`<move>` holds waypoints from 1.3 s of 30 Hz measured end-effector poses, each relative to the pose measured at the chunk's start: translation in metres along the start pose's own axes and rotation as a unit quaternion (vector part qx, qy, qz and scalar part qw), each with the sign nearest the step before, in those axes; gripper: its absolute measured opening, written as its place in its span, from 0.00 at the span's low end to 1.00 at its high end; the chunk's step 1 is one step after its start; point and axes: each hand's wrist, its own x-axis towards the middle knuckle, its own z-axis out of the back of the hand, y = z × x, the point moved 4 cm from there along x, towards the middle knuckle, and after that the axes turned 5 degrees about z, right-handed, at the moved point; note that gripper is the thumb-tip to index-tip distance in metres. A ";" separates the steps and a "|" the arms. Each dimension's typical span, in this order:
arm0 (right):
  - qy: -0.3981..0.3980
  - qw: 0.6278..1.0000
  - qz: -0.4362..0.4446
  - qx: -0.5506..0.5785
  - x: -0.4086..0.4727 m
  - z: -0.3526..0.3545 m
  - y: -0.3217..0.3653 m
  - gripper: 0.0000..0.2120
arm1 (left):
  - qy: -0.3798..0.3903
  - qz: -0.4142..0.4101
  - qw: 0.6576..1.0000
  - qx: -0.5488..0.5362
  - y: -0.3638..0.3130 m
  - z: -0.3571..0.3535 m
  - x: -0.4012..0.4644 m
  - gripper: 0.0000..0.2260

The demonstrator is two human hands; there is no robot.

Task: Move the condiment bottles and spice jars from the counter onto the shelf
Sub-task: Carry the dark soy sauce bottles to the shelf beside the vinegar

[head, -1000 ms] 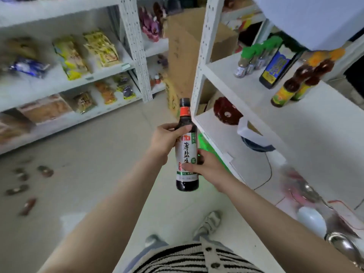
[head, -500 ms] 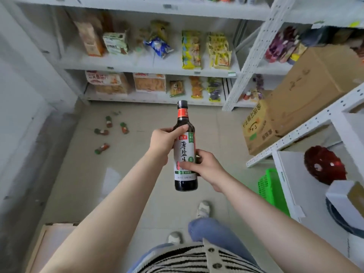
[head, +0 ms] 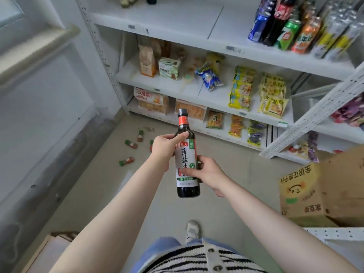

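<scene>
A dark soy sauce bottle with a red neck band and a white label is held upright in front of me, above the floor. My left hand grips its shoulder from the left, thumb across the front. My right hand clasps the label from the right and behind. Several small spice jars with green caps lie scattered on the floor to the left of the bottle. The white shelf unit stands ahead, its upper board mostly bare on the left.
Drink bottles and cans crowd the upper shelf at right. Snack packets fill the lower shelves. A cardboard box sits at right, another shelf edge below it. A grey wall and ledge run along the left.
My view has swung left, away from the right-hand shelf with condiment bottles, and now faces the snack and drink shelves. Both hands keep the same hold on the bottle.
</scene>
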 end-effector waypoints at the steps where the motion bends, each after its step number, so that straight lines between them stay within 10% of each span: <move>1: 0.010 1.000 0.002 -0.008 0.014 0.003 0.008 0.21 | -0.007 -0.003 1.000 -0.007 -0.008 0.001 0.010 0.26; 12: 0.060 0.997 0.009 -0.055 0.167 -0.004 0.079 0.22 | -0.050 -0.014 0.998 -0.039 -0.097 0.041 0.132 0.11; 39: 0.016 0.986 0.128 -0.101 0.529 0.046 0.324 0.22 | -0.044 -0.133 0.988 -0.058 -0.424 0.053 0.415 0.09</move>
